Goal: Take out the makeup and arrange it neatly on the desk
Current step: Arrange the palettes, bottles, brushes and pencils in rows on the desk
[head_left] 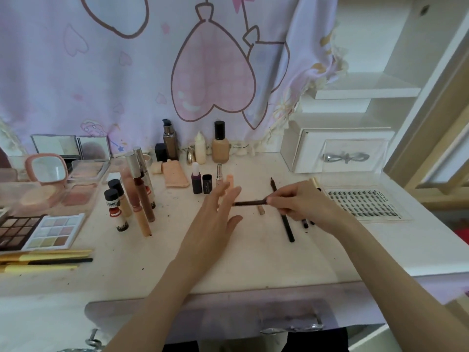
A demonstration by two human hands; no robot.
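My right hand (302, 203) pinches one end of a dark brown makeup pencil (250, 202), held level just above the desk (228, 262). My left hand (215, 212) is spread with straight fingers next to the pencil's other end and holds nothing. A longer dark pencil (283, 214) lies on the desk under my right hand, partly hidden by it. A small beige stick (261, 210) lies below the held pencil. Lipsticks (206, 184) and foundation bottles (220, 146) stand behind.
Eyeshadow palettes (54, 231), blush compacts (81, 191), lip glosses (142, 196) and yellow brushes (43, 260) fill the left side. A false-lash card (363, 204) lies at right before a clear-fronted white box (340, 153). A curtain hangs behind.
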